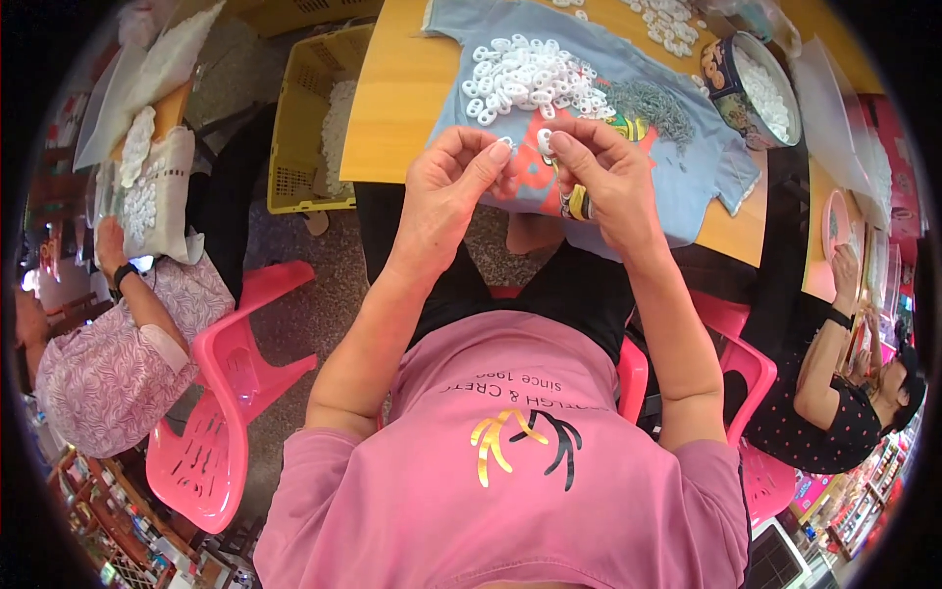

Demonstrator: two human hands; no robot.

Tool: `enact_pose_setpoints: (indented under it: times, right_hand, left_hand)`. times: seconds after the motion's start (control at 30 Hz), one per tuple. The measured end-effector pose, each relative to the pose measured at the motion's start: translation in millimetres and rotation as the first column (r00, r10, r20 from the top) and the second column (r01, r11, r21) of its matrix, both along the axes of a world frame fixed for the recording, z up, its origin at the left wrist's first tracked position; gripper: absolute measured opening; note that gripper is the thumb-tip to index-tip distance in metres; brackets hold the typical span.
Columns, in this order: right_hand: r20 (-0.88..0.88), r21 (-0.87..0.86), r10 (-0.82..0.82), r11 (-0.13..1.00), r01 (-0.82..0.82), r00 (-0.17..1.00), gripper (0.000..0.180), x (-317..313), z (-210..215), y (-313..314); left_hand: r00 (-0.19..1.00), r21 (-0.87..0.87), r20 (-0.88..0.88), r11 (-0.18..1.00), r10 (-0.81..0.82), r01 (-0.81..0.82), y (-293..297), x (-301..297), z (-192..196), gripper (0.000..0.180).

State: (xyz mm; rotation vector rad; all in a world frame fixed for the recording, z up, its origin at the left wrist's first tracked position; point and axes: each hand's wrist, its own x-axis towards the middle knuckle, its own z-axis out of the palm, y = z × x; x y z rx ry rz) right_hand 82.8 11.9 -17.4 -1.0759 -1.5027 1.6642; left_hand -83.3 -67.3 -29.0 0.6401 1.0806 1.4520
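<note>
My right hand (618, 182) pinches a small white plastic piece (545, 142) between thumb and fingers; it looks oval with a hole. A short gap away, my left hand (446, 187) is closed in a pinch at the same height, and what sits at its fingertips is too small to name. Both hands are over the near edge of a light blue shirt (451, 93) with a coloured print, spread on the table. Just beyond them lies a heap of similar white plastic pieces (525, 74). Right of that heap is a pile of small grey metal-looking parts (655, 110).
A round tin (731, 93) of white pieces stands at the table's right side. More white pieces (667, 25) lie at the far edge. On the left, a yellow crate (294, 128) holds white items. Pink chairs (221, 422) and two people at work flank me.
</note>
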Motion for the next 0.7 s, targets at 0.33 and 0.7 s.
enact_pose_setpoints:
  times: [0.33, 0.7]
  right_hand:
    - [-0.238, -0.112, -0.082, 0.992, 0.057, 0.968, 0.025, 6, 13, -13]
    - [-0.155, 0.005, -0.087, 0.996, 0.089, 0.984, 0.023, 8, 16, -15]
  left_hand:
    - [0.995, 0.06, -0.083, 0.997, -0.052, 0.058, 5, 15, 12, 0.018]
    - [0.995, 0.041, -0.088, 0.998, -0.051, 0.054, 4, 17, 16, 0.017]
